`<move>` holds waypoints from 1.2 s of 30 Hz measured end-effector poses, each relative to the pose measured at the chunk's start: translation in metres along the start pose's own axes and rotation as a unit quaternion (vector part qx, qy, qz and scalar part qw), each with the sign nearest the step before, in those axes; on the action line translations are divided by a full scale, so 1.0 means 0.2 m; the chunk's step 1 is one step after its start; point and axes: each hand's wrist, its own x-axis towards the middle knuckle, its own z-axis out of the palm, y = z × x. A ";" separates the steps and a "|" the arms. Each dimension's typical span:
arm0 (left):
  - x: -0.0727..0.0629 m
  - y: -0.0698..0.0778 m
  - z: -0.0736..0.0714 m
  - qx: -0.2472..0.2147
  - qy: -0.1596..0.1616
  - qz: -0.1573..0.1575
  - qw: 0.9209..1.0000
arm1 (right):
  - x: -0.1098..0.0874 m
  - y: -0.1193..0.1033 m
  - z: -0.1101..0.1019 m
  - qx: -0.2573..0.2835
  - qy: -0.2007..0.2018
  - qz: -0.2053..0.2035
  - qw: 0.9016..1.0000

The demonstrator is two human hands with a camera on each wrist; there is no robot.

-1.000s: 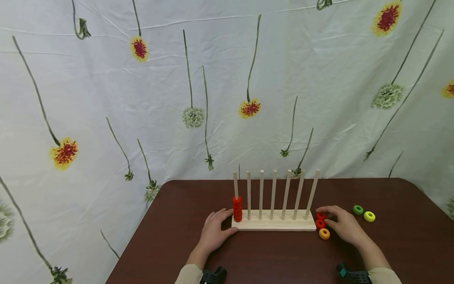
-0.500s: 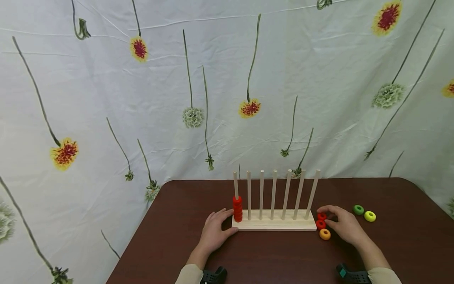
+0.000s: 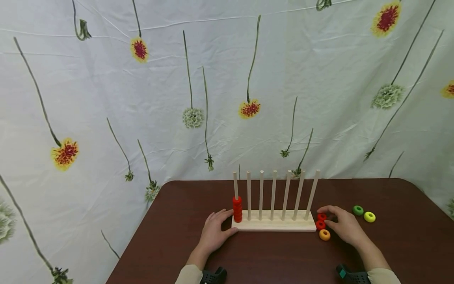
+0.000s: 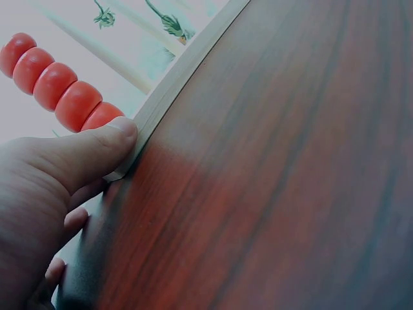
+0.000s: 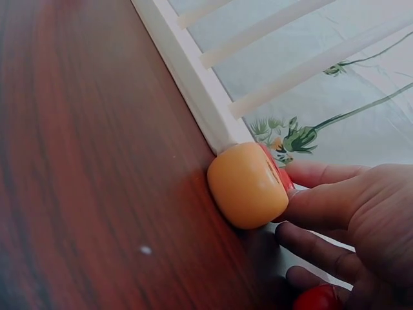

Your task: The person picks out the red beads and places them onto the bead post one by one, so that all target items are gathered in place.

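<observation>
A pale wooden bead rack (image 3: 276,225) with several upright pegs lies on the dark table. Its leftmost peg carries a stack of red beads (image 3: 237,210). My left hand (image 3: 214,230) holds the rack's left end, thumb on the front corner beside the lowest bead in the left wrist view. Off the right end, my right hand (image 3: 342,225) curls thumb and forefinger round a red bead (image 3: 321,217). Another red bead (image 3: 320,225) sits in front of it, near the thumb. An orange bead (image 5: 248,186) lies nearest me, partly covering the grip in the right wrist view.
To the right of my right hand lie a green bead (image 3: 358,210) and a yellow bead (image 3: 369,217). Behind the table (image 3: 276,256) hangs a white flowered curtain (image 3: 227,94). A red bead (image 5: 319,298) shows below my fingers in the right wrist view.
</observation>
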 end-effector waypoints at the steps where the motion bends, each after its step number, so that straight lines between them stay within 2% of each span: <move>1: 0.00 0.00 0.00 0.001 0.000 0.000 1.000 | 0.00 0.00 0.00 0.000 0.001 -0.001 1.000; 12: -0.01 0.00 0.00 0.001 -0.002 0.001 1.000 | 0.00 0.00 -0.01 -0.001 0.005 0.001 1.000; 17: -0.01 -0.01 0.00 0.000 -0.002 0.002 1.000 | -0.01 -0.01 -0.02 -0.005 0.018 -0.003 1.000; 25: -0.01 0.00 0.00 -0.001 -0.002 0.002 1.000 | -0.01 -0.07 -0.05 0.003 0.048 -0.006 0.999; 36: -0.01 0.00 -0.01 0.000 -0.001 0.001 1.000 | -0.01 -0.15 -0.08 0.001 0.066 -0.027 0.997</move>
